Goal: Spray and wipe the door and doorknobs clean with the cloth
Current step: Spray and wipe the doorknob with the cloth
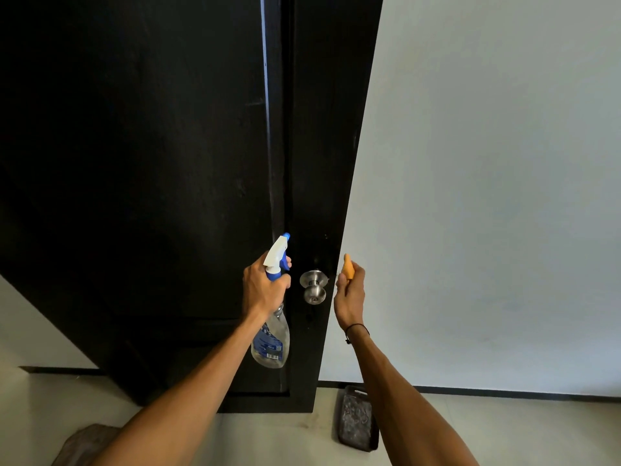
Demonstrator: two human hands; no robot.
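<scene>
a: position of the doorknob?
b: mounted on the black door, between both hands. the left hand is wrapped round the spray bottle, nozzle aimed up at the door.
a: nearer hand?
b: roughly equal. the orange cloth is pinched in the right hand. no obstruction is noted; a tray lies on the floor below.

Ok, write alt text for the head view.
A left hand grips a clear plastic spray bottle with a blue-and-white trigger, aimed at a black wooden door, beside its round silver metal doorknob. The right hand holds a folded orange cloth near the door's edge.
</scene>
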